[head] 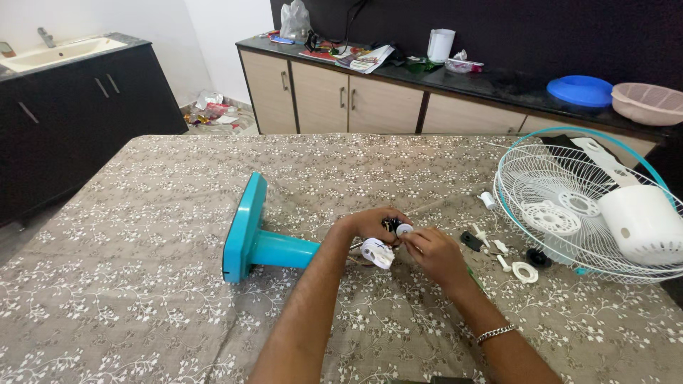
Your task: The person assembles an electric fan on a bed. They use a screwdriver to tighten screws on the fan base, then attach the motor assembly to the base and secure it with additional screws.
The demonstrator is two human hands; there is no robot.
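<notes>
A teal fan stand (257, 238) lies on its side on the patterned tablecloth, base to the left, neck pointing right. My left hand (370, 223) grips the top of the neck, where a white housing (377, 252) and dark parts show. My right hand (435, 254), with a metal bracelet on the wrist, pinches a small white knob (404, 230) at that same spot. Both hands touch the stand's head end.
A white and teal fan grille (562, 206) with a white motor cover (642, 224) lies at the right. Small white and black parts (523, 270) are scattered beside it. Cabinets, a blue lid (580, 90) and a pink bowl (649, 103) stand behind the table.
</notes>
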